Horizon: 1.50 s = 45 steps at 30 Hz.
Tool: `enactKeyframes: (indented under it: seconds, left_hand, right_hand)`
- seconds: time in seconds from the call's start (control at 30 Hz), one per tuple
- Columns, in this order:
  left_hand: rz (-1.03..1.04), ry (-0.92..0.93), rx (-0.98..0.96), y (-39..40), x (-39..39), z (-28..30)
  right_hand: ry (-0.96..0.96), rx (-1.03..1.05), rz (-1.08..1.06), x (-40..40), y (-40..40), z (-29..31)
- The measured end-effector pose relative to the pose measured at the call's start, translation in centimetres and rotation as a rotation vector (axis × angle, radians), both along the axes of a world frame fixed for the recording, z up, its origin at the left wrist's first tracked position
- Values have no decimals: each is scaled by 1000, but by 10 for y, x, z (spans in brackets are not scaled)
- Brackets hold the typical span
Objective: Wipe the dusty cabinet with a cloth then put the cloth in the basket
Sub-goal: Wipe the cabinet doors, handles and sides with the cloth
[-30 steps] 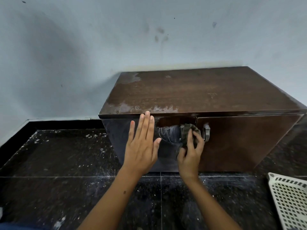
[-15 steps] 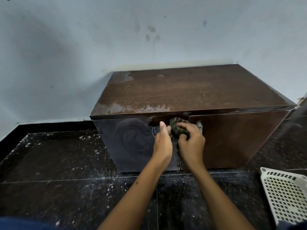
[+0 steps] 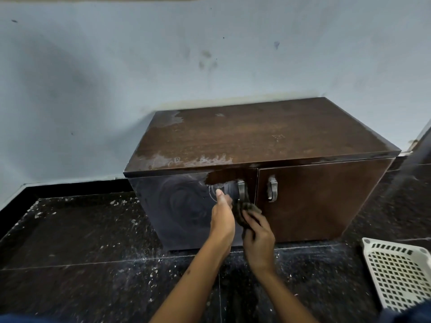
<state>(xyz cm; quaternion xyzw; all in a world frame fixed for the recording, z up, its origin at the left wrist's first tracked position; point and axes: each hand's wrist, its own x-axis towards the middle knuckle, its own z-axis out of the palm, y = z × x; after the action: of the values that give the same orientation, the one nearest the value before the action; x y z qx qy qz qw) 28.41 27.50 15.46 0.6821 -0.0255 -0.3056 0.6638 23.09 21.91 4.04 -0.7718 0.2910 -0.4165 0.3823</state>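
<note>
Where bunched against the cabinet [image 3: 303, 201] door, cloth [image 3: 245, 213]: soft, light, limp; right hand [image 3: 258, 241] pinches it, left hand [image 3: 222, 217] curled alongside, grip unclear; gather whole wad.

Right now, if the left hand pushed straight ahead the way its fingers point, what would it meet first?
Probably the left cabinet door. The left hand points up and forward at its dusty front, just left of the left handle. Depth is unclear; the fingers may already touch it.
</note>
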Motion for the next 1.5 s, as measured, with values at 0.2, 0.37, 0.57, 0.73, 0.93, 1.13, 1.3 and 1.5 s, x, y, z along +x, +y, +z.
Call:
enactKeyframes:
  seconds: [0.2, 0.37, 0.57, 0.73, 0.93, 1.13, 1.3, 1.5]
  left_hand:
    - [-10, 15, -27, -5, -2, 3]
    - [8, 45, -88, -11, -2, 8]
    - [-14, 8, -84, -12, 1, 16]
    - [2, -34, -31, -12, 6, 11]
    - [-15, -18, -20, -17, 6, 16]
    - [-36, 3, -35, -18, 3, 17]
    - [-61, -12, -16, -17, 2, 21]
    - [-67, 0, -25, -17, 5, 19]
  right_hand:
    - [-304, 740, -363, 1, 7, 46]
    - [-177, 67, -185, 21, 0, 74]
    - [129, 224, -84, 12, -5, 28]
    - [-6, 837, -184, 24, -5, 47]
    - [-403, 682, -408, 27, 5, 68]
    - [-184, 287, -224, 25, -2, 55]
    - [-64, 652, -222, 19, -21, 52]
    - [-661, 543, -444, 17, -20, 94]
